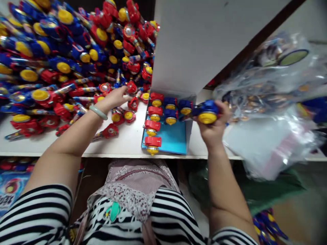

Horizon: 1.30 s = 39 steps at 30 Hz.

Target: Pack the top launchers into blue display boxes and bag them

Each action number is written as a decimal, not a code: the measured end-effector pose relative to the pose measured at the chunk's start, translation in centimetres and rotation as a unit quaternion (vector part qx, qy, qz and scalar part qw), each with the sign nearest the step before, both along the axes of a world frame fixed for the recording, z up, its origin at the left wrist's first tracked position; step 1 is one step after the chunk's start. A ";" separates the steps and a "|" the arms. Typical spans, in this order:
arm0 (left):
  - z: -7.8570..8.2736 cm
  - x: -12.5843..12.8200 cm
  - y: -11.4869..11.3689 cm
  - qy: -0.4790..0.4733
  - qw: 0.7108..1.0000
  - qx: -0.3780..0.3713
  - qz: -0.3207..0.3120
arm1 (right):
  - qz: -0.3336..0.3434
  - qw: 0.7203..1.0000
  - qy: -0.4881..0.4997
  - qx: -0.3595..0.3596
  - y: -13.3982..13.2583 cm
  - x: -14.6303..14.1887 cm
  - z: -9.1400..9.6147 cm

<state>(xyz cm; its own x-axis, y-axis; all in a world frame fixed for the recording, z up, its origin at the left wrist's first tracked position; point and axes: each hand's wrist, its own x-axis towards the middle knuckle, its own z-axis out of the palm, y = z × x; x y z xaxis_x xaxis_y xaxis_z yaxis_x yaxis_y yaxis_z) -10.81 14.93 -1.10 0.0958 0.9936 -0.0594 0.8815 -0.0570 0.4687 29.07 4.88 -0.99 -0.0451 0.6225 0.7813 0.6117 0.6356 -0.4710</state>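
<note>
Head view: right hand point(213, 127) grips a blue toy launcher point(205, 112) with a yellow disc, fingers closed around it, just beside the open box's point(173, 139) right edge. Left hand point(114, 98) reaches into the pile of red and blue toys point(63, 58); fingertips touch a red toy point(131, 87), closure unclear. Box holds four red pieces in one column and four blue beside them. Judged under half filled: much blue floor bare, pile large.
</note>
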 end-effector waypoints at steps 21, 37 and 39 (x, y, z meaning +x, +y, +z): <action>-3.2 -1.7 -2.7 -0.397 0.907 0.010 0.139 | 0.129 0.951 -0.149 -0.237 0.4 1.4 -4.0; 9.7 8.3 -11.0 -0.492 0.855 -0.095 -0.132 | 0.132 0.960 -0.247 0.024 -2.4 -8.1 7.5; 9.9 7.7 -10.8 -0.472 0.858 -0.099 -0.178 | 0.139 0.968 -0.206 0.037 -3.1 -9.0 7.9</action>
